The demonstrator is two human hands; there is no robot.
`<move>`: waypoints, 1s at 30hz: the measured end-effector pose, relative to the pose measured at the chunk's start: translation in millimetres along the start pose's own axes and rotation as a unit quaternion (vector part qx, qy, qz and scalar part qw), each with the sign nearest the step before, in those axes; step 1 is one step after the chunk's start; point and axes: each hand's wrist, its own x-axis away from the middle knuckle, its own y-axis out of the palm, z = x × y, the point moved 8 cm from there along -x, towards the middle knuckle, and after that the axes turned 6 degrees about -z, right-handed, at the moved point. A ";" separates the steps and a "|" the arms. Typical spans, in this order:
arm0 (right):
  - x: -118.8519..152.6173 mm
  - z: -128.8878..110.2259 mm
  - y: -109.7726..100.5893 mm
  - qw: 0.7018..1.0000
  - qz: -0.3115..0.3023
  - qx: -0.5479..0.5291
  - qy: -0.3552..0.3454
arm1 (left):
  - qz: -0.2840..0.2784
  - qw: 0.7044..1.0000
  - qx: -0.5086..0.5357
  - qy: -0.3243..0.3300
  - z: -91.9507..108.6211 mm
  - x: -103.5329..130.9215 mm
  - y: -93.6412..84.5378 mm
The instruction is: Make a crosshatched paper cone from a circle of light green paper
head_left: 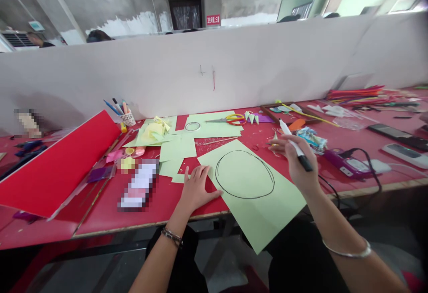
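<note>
A pale green sheet of paper (257,215) lies turned on the red table, its near corner hanging past the front edge. A large circle is drawn on it in black, with a doubled line in places. My left hand (197,190) rests at the sheet's left edge, fingers spread, thumb on the paper. Above the right side of the sheet, my right hand (299,161) holds a black and white marker pen (304,159). The pen slants, its white end up and its black end down toward my palm side; its tip is off the paper.
Scissors (227,119) and green paper scraps (179,148) lie behind the sheet. To the left are a phone (139,183), a red board (67,168) and a pen cup (128,119). A purple device (347,163) with cables sits right. A white partition (160,70) stands behind.
</note>
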 end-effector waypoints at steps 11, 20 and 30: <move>109.7 -5.0 17.3 0.900 -0.179 0.397 0.027 | 0.000 0.998 -0.067 0.014 -10.2 1.6 -22.5; 99.5 29.2 57.9 0.855 -0.215 0.471 0.037 | -0.042 0.999 -0.029 -0.012 -31.7 38.8 -22.3; 98.5 44.0 42.1 0.861 -0.313 0.400 0.035 | -0.015 0.998 -0.043 -0.044 -48.4 40.1 -28.1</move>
